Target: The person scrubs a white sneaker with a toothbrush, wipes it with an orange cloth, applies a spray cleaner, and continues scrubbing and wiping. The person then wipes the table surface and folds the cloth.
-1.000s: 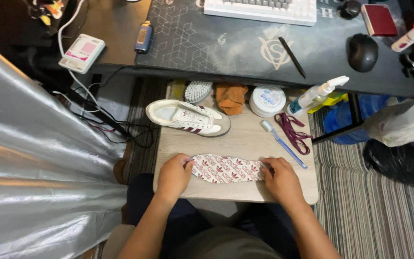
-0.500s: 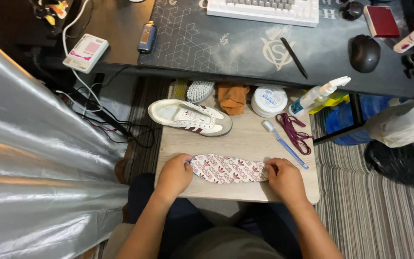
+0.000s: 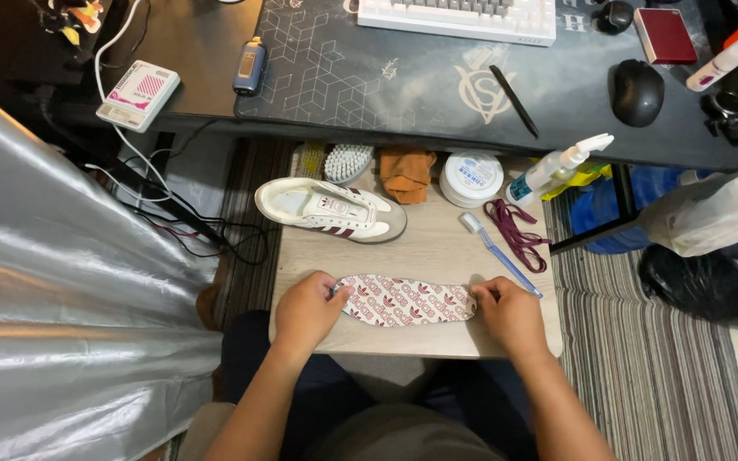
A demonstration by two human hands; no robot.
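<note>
Both hands pinch the shoe insole (image 3: 405,300) near the table's (image 3: 437,256) front edge: left hand (image 3: 307,309) grip hides one end, right hand (image 3: 510,313) grip the other.

insole (image 3: 405,300) on small table (image 3: 437,252), shoe (image 3: 328,207) behind it, toothbrush (image 3: 497,253) right

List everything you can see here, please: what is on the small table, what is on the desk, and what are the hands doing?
insole: 1, white with dark red print, flat at table's front
low table: 1, light wood
sneaker: 1, white with dark red stripes, table's back left
brush: 1, white bristles, behind sneaker
cloth: 1, orange
round tub: 1, white
toothbrush: 1, blue
laces: 1 bundle, dark red
spray bottle: 1, clear
keyboard: 1, white, on desk
mouse: 1, black
pen: 1, black
left hand: holds insole's left end
right hand: holds insole's right end
</note>
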